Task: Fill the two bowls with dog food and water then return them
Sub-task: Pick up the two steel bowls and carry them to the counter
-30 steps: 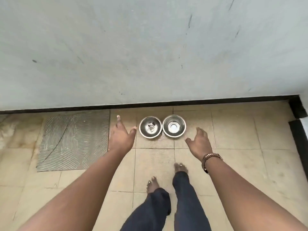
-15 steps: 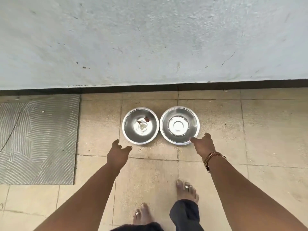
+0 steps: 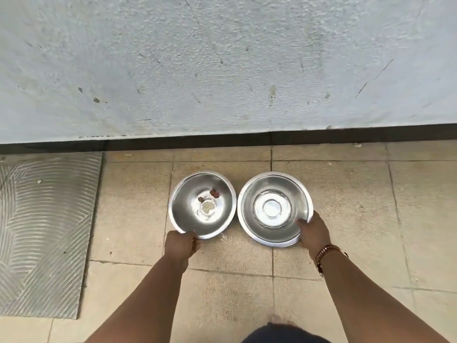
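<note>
Two round steel bowls sit side by side on the tiled floor close to the wall. The left bowl (image 3: 195, 191) holds two small brown kibble bits and some crumbs at its centre. The right bowl (image 3: 284, 194) has only a thin film of water at the bottom. My left hand (image 3: 181, 246) is closed on the near rim of the left bowl. My right hand (image 3: 314, 231) grips the near right rim of the right bowl, thumb inside. A watch is on my right wrist.
A pale plaster wall (image 3: 222, 70) with a dark skirting strip (image 3: 222, 139) rises just behind the bowls. A grey ridged patch of floor (image 3: 44, 231) lies to the left. Beige tiles (image 3: 235, 293) surround the bowls; my foot and trouser leg show at the bottom.
I have come closer and bent lower. Both hands went from open and apart from the bowls to closed on the near rims.
</note>
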